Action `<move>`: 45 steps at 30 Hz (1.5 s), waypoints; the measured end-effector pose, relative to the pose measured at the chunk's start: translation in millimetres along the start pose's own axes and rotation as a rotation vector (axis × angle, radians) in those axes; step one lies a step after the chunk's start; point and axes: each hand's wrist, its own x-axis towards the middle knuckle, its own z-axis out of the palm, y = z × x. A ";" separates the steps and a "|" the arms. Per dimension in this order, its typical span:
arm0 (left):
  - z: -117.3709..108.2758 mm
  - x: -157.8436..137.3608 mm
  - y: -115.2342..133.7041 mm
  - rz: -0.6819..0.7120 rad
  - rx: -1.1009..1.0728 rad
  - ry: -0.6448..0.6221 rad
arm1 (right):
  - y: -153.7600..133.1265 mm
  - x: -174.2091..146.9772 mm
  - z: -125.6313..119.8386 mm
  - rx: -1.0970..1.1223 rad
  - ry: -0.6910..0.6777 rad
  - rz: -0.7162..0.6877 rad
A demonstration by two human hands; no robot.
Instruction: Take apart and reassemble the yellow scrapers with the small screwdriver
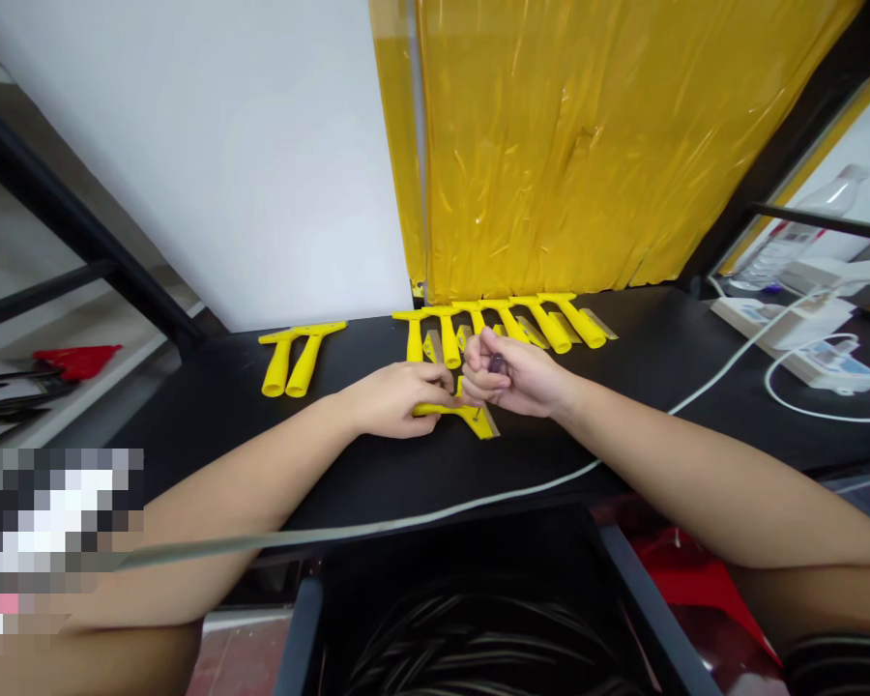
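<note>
A yellow scraper [478,421] with a T-shaped head and a metal blade lies on the black table in front of me. My left hand [398,398] is closed round its handle from the left, hiding most of the handle. My right hand [518,372] is a fist just above the scraper's head. Out of that fist pokes the dark end of what looks like a screwdriver [497,363]; its shaft and tip are mostly hidden. Behind my hands stands a row of several similar yellow scrapers [543,324], some with blades showing beside them.
Two more yellow pieces [301,362] lie at the left. A white cable [478,500] crosses the table's front edge. White power strips [797,333] and a clear plastic bottle [797,232] are at the right. A white panel [261,164] and yellow sheeting [565,145] rise behind.
</note>
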 end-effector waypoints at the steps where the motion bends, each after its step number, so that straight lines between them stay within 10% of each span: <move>1: -0.3 0.4 0.4 0.006 -0.001 -0.003 | -1.1 -0.4 -0.9 -0.004 0.013 0.013; 10: 1.7 -1.9 0.7 -0.003 -0.027 0.019 | -19.5 -4.2 -28.7 -0.423 0.368 -0.061; 17: -0.1 -4.6 -1.5 0.002 -0.049 0.053 | -9.7 -4.5 -41.1 -0.967 0.414 0.232; 45: -1.5 -1.9 3.7 0.055 -0.045 0.082 | 10.1 0.4 -30.6 -0.622 0.375 0.346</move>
